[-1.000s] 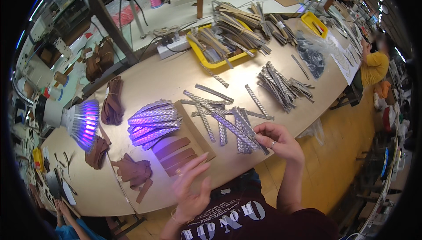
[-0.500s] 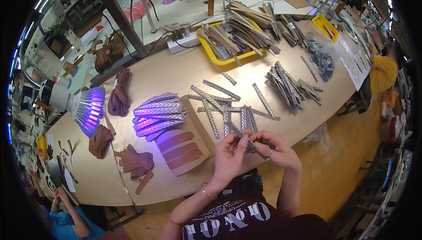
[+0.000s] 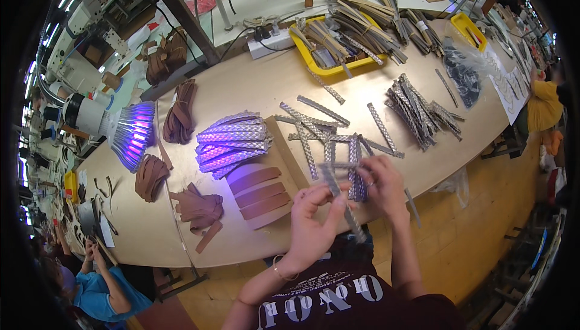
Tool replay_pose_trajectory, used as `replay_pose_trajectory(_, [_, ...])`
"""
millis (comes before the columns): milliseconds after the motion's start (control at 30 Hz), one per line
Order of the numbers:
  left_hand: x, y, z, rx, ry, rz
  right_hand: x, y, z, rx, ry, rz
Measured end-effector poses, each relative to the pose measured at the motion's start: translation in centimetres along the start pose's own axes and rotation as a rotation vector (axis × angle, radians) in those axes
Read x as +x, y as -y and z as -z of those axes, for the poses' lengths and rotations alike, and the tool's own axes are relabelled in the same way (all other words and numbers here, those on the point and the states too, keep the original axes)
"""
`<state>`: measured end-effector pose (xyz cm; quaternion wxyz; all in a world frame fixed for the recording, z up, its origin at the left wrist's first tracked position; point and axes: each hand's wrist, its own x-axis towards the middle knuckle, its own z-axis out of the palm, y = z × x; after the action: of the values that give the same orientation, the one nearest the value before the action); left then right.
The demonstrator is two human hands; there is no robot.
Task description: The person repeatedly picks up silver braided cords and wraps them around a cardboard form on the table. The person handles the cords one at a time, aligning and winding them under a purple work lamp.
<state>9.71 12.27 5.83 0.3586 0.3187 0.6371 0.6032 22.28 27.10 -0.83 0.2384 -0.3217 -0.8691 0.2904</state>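
Note:
My left hand (image 3: pixel 317 215) is closed on a grey braided strip (image 3: pixel 342 200), which slants down past the thumb over the table's near edge. My right hand (image 3: pixel 385 186) is just to the right, its fingers bent and blurred beside some standing or overlapping braided strips (image 3: pixel 357 182). Whether those fingers grip one cannot be made out. Loose silver braided strips (image 3: pixel 310 143) lie crossed on the table beyond both hands. To their left is a thick stack of braided strips (image 3: pixel 232 143), lit purple by a lamp (image 3: pixel 133 135).
A cardboard block (image 3: pixel 257 197) carrying brown strips stands left of my hands. Brown strap bundles (image 3: pixel 179 112) lie farther left. At the back, a yellow tray (image 3: pixel 332 70) holds many strips. More braided strips (image 3: pixel 417 112) are heaped right. Another person (image 3: pixel 109 291) sits at lower left.
My hands have moved apart from their close pinch together. The left now holds a strip tilted downward, and the right has drawn away to the right. The whole view has shifted slightly.

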Motion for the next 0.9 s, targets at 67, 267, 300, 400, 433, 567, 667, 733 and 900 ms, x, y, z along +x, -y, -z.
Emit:
replay_pose_trajectory(67, [-1.0,-1.2,1.1,0.322,0.096,-0.162,0.9,0.2,0.2,0.025,-0.094,-0.104])
replay_pose_trajectory(267, [-2.1,0.3,2.2,0.327,0.292,0.024,0.7,1.8,2.4,0.606,0.135,-0.324])
replay_pose_trajectory(300, [-2.1,1.2,2.3,0.36,0.343,0.065,0.1,1.9,2.6,0.656,0.234,-0.354])
replay_pose_trajectory(400, [-2.5,4.0,2.4,0.456,0.378,0.122,-1.9,1.9,2.0,0.717,0.501,-0.417])
replay_pose_trajectory(433, [-2.7,4.9,2.4,0.498,0.369,0.143,-2.6,1.8,1.4,0.683,0.507,-0.441])
replay_pose_trajectory(567, [-4.0,7.1,2.5,0.846,0.261,0.001,-5.1,2.0,-0.9,0.452,0.419,-0.412])
replay_pose_trajectory(667, [-5.3,8.0,1.9,1.065,0.071,-0.132,-6.1,2.4,-1.9,0.316,0.302,-0.364])
replay_pose_trajectory(733, [-6.3,8.4,1.6,1.082,0.099,-0.259,-6.2,2.7,-2.2,0.252,0.251,-0.316])
replay_pose_trajectory(900, [-7.6,9.7,0.1,1.019,0.264,-0.223,-6.0,3.4,-2.2,0.272,0.253,-0.388])
